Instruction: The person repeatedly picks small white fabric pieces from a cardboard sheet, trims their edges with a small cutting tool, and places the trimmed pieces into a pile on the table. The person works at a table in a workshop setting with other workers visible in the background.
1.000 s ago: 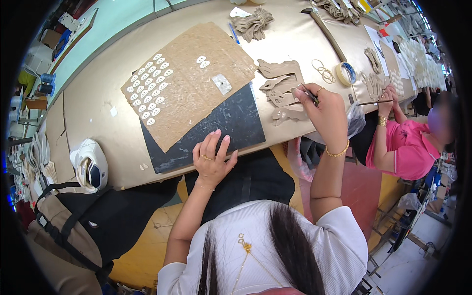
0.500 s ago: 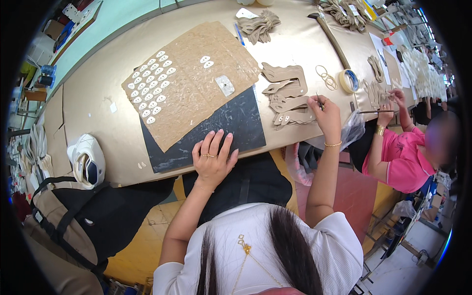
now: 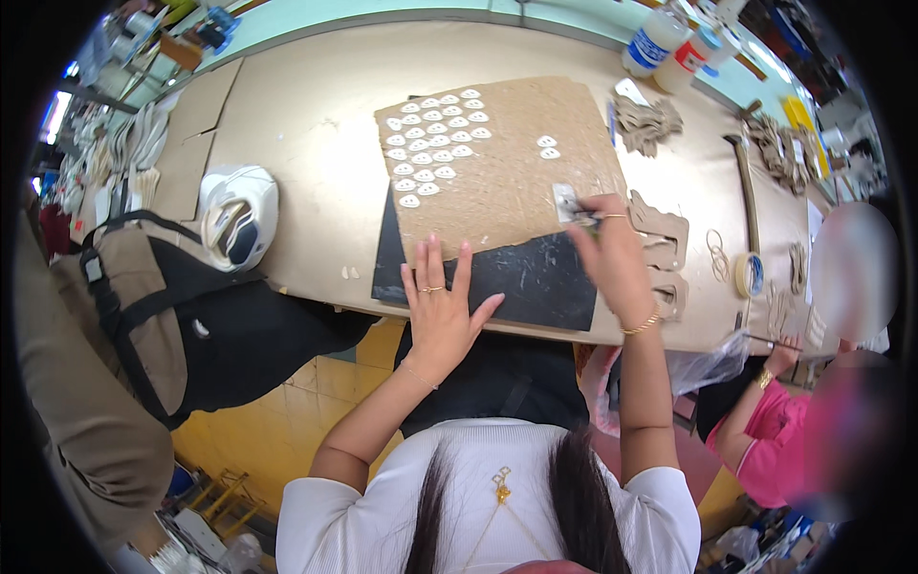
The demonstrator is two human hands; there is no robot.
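A brown crinkled sheet (image 3: 516,124) lies over a dark board (image 3: 535,282) on the table. Rows of small white pieces with holes (image 3: 440,141) sit on its left part, and two more lie apart on the right. My left hand (image 3: 442,311) rests open, fingers spread across the board and the sheet's near edge. My right hand (image 3: 612,249) is closed on a thin dark pointed tool (image 3: 585,218), blurred and partly hidden by the fingers. Its tip is by a pale square patch (image 3: 564,199) on the sheet. Brown cut-out pieces (image 3: 660,230) lie just right of that hand.
A hammer (image 3: 746,191), rubber bands (image 3: 716,253) and a tape roll (image 3: 749,275) lie to the right. Bottles (image 3: 655,43) stand at the back. A white cap (image 3: 239,215) sits at left. A person in pink (image 3: 765,430) works at right; another stands at left.
My right hand has moved left from the brown cut-out pieces to the pale patch, carrying the dark tool. My left hand now lies partly on the brown sheet. The view has shifted.
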